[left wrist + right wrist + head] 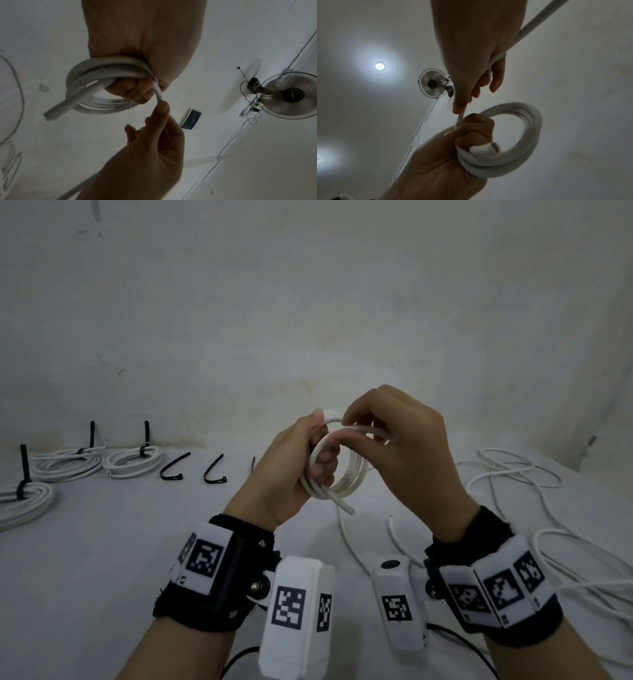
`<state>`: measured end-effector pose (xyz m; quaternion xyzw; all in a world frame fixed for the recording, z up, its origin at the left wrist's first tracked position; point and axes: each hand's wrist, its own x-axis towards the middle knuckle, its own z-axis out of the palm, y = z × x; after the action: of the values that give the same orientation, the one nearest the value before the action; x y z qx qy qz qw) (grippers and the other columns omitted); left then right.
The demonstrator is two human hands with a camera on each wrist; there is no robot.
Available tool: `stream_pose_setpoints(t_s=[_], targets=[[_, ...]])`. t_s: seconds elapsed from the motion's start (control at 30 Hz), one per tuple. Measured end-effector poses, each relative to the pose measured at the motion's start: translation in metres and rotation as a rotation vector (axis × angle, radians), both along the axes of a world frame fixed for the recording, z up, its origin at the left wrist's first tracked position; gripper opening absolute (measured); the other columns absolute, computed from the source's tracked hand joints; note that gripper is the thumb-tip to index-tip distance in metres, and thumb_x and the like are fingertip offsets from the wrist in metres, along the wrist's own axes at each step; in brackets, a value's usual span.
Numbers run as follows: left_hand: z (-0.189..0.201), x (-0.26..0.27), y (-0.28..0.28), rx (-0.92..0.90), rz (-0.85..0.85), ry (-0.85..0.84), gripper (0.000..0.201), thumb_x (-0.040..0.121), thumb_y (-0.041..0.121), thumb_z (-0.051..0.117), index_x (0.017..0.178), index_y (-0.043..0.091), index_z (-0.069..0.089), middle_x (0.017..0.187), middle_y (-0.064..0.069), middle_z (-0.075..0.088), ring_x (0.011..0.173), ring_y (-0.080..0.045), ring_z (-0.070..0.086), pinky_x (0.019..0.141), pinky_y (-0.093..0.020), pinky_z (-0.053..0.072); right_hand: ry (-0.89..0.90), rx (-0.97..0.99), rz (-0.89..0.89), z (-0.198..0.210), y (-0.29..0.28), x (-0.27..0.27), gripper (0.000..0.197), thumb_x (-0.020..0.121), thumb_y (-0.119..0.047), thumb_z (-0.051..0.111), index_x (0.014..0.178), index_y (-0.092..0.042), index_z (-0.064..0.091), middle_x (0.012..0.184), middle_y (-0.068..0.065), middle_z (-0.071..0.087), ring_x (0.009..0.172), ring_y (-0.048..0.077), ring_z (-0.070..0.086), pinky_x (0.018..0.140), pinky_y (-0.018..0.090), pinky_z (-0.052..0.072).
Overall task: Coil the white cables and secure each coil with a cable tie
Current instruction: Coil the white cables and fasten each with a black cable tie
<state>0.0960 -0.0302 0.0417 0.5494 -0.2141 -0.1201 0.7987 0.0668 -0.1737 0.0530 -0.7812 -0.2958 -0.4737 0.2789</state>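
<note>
The left hand (287, 470) is raised above the tabletop (113, 542), its fingers curled around one side of a small coil (346, 474) of white cable, whose cut end sticks out below the fist. The right hand (397, 446), just beside it, pinches the cable's running strand (368, 430) between thumb and forefinger at the top of the coil. Three tied coils (132, 462) and loose black cable ties (173, 469) lie far left; uncoiled cables (513, 474) sprawl to the right.
</note>
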Motion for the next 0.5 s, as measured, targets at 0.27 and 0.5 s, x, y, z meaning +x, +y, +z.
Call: stream_pose_setpoints(t_s=[0.27, 0.5], targets=[[0.0, 0.0, -0.001, -0.13, -0.072, 0.1, 0.039, 0.1, 0.029, 0.03, 0.064, 0.016, 0.034, 0.042, 0.008, 0.027, 0.031, -0.002, 0.022, 0.035, -0.015, 0.021, -0.092, -0.005, -0.055, -0.013, -0.016, 0.023, 0.018, 0.091, -0.015, 0.06, 0.1, -0.005, 0.073, 0.084, 0.008, 0.059, 0.073, 0.013, 0.053, 0.065, 0.014, 0.041], [0.001, -0.004, -0.001, -0.144, -0.141, 0.14, 0.039, 0.091, 0.044, 0.041, 0.062, 0.018, 0.037, 0.043, 0.009, 0.023, 0.029, 0.0, 0.02, 0.032, -0.012, 0.018, -0.022, 0.107, 0.06, -0.019, -0.015, 0.029, 0.018, 0.089, -0.009, 0.063, 0.104, -0.005, 0.072, 0.084, 0.008, 0.07, 0.07, 0.011, 0.065, 0.066, 0.013, 0.047]])
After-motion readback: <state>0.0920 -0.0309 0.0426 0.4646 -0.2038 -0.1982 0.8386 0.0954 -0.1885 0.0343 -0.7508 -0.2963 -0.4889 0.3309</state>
